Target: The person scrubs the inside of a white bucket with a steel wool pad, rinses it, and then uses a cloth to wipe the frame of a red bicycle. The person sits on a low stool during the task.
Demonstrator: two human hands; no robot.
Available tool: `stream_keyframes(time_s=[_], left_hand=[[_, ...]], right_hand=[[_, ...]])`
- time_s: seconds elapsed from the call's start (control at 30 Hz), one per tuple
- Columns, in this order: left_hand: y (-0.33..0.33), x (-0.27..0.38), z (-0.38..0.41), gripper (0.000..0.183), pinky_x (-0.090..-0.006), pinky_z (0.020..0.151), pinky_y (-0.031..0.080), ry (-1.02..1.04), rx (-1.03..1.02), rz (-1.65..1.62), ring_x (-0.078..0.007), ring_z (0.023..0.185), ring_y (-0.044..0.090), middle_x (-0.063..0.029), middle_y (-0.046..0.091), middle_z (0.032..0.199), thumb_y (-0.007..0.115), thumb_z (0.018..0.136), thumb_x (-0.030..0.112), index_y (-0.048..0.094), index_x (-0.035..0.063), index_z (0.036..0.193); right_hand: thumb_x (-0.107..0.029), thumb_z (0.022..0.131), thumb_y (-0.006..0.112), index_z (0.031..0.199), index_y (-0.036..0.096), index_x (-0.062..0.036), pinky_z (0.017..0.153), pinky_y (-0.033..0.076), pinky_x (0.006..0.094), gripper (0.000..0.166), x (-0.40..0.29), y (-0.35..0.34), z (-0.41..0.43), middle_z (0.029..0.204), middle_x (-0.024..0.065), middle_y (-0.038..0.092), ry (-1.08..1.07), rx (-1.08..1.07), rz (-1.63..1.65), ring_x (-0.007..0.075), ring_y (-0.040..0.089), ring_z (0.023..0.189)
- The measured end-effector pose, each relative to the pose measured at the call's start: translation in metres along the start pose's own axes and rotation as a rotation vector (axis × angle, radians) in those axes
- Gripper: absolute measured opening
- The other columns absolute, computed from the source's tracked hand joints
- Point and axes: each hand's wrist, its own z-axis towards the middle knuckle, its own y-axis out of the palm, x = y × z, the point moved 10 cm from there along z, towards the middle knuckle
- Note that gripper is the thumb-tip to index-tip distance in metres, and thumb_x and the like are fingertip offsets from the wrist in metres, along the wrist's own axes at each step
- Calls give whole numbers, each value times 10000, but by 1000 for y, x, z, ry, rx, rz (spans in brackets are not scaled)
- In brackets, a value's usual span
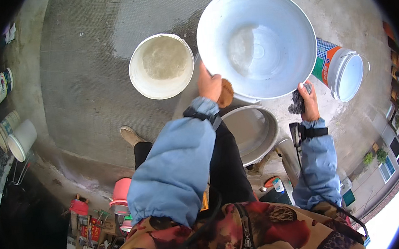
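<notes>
Both my hands hold up a large white basin (283, 28), tilted, with some cloudy water in its bottom. My left hand (210, 84) grips the rim at the lower left, with a brown scrubbing pad or brush (226, 93) beside its fingers. At the lower right rim, my right hand (309, 102) holds the basin together with a dark grey scouring pad (298, 101). Below the basin stands a round metal tub (274, 118) of murky water. A white bucket (139, 83) of cloudy water stands to the left.
A printed plastic bucket (336, 66) lies on its side at the right. Several buckets, one of them white (26, 136), line the far left. Pink pails (121, 190) and assorted items sit at the lower left. Wet patches mark the textured floor mat (85, 81). A beige shoe (131, 135) rests on it.
</notes>
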Motion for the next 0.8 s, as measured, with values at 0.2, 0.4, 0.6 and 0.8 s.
stream_keyframes(time_s=[0.2,0.4,0.6,0.8], left_hand=[[53,4,0,660,-384,860,425,-36,-92,197,-347,1005,549,-221,534,1145,604,733,157,319,61,1320],[-135,-73,-32,376,-322,735,457,-384,411,284,-202,805,568,-125,593,925,677,745,300,558,17,962],[-247,-184,0,472,-357,670,461,-426,281,145,-234,791,584,-176,602,991,672,760,317,571,-112,929],[-240,-229,5,308,-360,675,460,-614,277,-114,-229,768,587,-122,622,856,567,734,161,604,-69,936]], right_hand=[[-233,732,610,1053,547,-24,539,487,307,388,86,-74,52,823,63,608,335,92,14,166,570,627],[-263,736,600,823,526,-59,386,499,360,234,133,-123,49,590,51,519,451,186,63,181,539,458],[-151,761,550,1082,505,-71,548,522,329,333,175,-134,-3,848,99,603,427,193,66,178,585,665],[-86,763,521,1211,458,-64,677,494,282,454,190,-116,-77,1038,157,602,460,167,-126,173,571,801]])
